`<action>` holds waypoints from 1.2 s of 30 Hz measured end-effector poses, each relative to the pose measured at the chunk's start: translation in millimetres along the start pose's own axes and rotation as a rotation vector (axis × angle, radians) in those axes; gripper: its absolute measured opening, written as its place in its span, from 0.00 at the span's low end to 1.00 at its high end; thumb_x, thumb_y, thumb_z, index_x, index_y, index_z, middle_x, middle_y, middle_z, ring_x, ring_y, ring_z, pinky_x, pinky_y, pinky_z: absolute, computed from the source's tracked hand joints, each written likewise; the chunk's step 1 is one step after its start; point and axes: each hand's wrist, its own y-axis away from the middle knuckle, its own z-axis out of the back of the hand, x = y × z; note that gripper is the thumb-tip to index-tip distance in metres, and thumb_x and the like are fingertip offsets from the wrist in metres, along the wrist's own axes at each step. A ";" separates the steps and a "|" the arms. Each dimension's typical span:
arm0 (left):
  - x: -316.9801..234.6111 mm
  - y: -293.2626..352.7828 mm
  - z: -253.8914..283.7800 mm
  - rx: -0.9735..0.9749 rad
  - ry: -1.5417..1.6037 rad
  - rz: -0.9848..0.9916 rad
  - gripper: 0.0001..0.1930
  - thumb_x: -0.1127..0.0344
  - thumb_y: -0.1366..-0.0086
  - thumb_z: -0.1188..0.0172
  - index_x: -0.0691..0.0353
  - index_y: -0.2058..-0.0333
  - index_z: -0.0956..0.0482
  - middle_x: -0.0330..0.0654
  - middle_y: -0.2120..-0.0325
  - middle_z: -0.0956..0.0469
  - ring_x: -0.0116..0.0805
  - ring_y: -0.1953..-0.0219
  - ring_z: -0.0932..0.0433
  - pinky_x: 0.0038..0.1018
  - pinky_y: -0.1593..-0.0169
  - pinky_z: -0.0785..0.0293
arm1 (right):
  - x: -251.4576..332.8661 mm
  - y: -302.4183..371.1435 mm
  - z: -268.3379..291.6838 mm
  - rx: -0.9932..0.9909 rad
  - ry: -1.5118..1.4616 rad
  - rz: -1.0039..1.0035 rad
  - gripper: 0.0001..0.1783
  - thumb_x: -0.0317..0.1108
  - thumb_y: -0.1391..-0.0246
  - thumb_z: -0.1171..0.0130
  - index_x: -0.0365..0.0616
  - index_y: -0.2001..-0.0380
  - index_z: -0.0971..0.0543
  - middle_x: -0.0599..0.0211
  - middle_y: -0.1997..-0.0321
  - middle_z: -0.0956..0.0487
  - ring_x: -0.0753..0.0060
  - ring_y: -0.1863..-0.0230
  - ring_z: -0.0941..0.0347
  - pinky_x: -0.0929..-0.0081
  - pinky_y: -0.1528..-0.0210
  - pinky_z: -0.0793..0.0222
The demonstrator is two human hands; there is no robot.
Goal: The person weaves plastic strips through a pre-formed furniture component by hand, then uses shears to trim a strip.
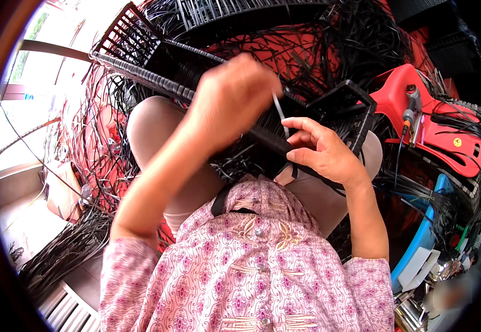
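Observation:
Across my lap lies a black woven basket [174,87] with strip-wrapped rims and slatted sides. My left hand [237,91] is raised over it, blurred by motion, its fingers drawn together at the upper end of a thin, shiny strip [279,109]. That strip slants down to the fingers of my right hand [326,152]. The right fingers are curled, with thumb and fingertips at a dark wrapped bar [273,141] of the basket, and the index finger touches the strip. The basket's inside is partly hidden by my hands and by dark loose strips.
Tangled black strips [66,260] cover much of the red floor. A red plastic chair [398,91] at the right carries a corded tool [412,108]. Below it stands a blue container [417,238]. Another slatted black piece [240,14] lies at the far side.

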 end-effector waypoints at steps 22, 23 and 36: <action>-41.6 117.8 -51.1 -0.007 -0.312 -0.120 0.20 0.73 0.50 0.34 0.51 0.56 0.18 0.40 0.59 0.28 0.41 0.56 0.28 0.38 0.50 0.32 | 3.4 1.0 -3.2 0.039 0.026 0.079 0.33 0.20 0.52 0.37 0.37 0.39 0.27 0.68 0.61 0.18 0.81 0.60 0.23 0.80 0.54 0.26; -41.7 119.8 -52.5 -0.029 -0.310 -0.114 0.17 0.72 0.49 0.35 0.51 0.57 0.19 0.39 0.62 0.29 0.40 0.58 0.28 0.38 0.51 0.32 | 1.2 0.9 -4.0 0.027 0.038 0.085 0.33 0.20 0.52 0.37 0.38 0.39 0.27 0.68 0.62 0.19 0.81 0.60 0.24 0.80 0.54 0.26; -37.1 134.4 -59.2 -0.115 -0.310 -0.134 0.22 0.73 0.50 0.35 0.51 0.54 0.19 0.36 0.70 0.31 0.38 0.65 0.30 0.35 0.57 0.33 | 3.5 0.4 -4.0 0.050 0.024 0.013 0.33 0.22 0.53 0.38 0.36 0.39 0.28 0.69 0.59 0.23 0.82 0.60 0.26 0.81 0.54 0.26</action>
